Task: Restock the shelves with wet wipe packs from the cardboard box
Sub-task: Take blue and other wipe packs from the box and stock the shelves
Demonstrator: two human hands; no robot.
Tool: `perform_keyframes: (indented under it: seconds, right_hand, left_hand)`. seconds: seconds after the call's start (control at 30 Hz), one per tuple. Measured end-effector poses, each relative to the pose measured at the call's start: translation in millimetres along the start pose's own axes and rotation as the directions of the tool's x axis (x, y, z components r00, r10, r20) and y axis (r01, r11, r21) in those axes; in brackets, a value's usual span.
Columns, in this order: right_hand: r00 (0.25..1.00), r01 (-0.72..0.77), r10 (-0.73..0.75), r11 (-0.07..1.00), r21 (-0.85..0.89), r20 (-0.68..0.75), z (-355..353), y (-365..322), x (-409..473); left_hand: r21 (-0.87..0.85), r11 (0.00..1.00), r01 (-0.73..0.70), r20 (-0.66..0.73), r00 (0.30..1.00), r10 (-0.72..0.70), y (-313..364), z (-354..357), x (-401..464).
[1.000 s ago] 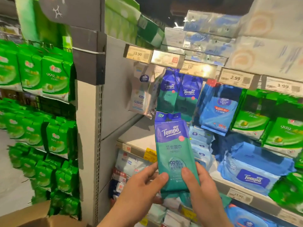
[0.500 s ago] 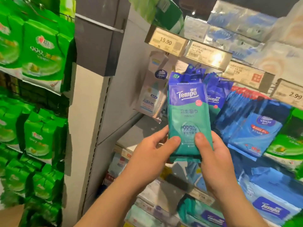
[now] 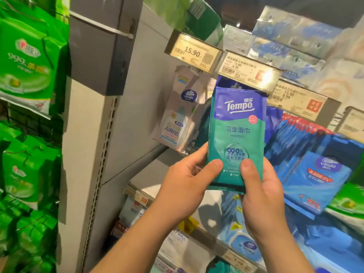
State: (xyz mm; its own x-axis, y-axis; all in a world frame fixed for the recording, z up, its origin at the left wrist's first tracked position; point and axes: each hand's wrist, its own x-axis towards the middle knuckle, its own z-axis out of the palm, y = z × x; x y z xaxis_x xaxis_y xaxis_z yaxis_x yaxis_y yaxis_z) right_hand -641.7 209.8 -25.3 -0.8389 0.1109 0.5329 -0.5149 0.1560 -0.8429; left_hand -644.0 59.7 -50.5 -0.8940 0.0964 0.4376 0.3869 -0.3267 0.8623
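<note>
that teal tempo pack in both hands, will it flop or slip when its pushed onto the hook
The Tempo pack probably stays fairly flat: it stands upright though the left hand and right hand pinch only its bottom. Its glossy film looks somewhat slippery. It seems soft, not fragile.

Warm, yellowish store light from above. Hard glare on the glossy plastic price-tag strips [image 3: 249, 70], one label washed out to white. Clear-wrapped tissue bundles on the top shelf [image 3: 285, 44] catch bright specular spots and look smeared. The teal and blue foil wipe pack [image 3: 237, 134] held centre frame is sharpest, its print readable. Both hands throw a soft shadow onto the pale shelf board [image 3: 208, 211] below. Green packs hanging at far left [image 3: 27, 62] are oversaturated, blurred, stretched by wide-angle bend. The grey shelf upright [image 3: 102, 134] leans with that distortion. Lower right corner is murky.
</note>
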Motion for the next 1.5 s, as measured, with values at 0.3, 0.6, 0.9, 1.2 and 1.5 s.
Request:
perform_keyframes:
  seconds: [0.3, 0.6, 0.9, 1.2, 1.5]
  right_hand:
    - [0.999, -0.039, 0.039, 0.999, 0.009, 0.003, 5.1, 30.8, 12.1]
    - [0.992, -0.1, 0.11, 0.979, -0.176, 0.053, 11.9, 62.0, 18.8]
    - [0.988, -0.136, 0.116, 0.967, -0.214, -0.104, 26.1, 69.2, 47.2]
    - [0.955, -0.22, 0.177, 0.961, -0.165, -0.238, 41.5, 76.1, 76.2]
    - [0.932, -0.358, 0.338, 0.915, -0.186, -0.129, 38.7, 88.6, 72.5]
  left_hand:
    - [0.059, 0.998, 0.017, -0.036, 0.999, -0.015, -19.7, -3.9, 14.1]
    - [0.088, 0.982, 0.169, -0.198, 0.969, -0.149, -61.9, -7.3, 27.3]
    - [0.191, 0.953, 0.235, -0.124, 0.969, -0.214, -50.5, -9.3, 69.3]
    - [0.233, 0.925, 0.299, -0.165, 0.95, -0.265, -37.2, -0.6, 104.8]
    - [0.245, 0.899, 0.362, -0.237, 0.922, -0.307, -45.2, -8.6, 91.9]
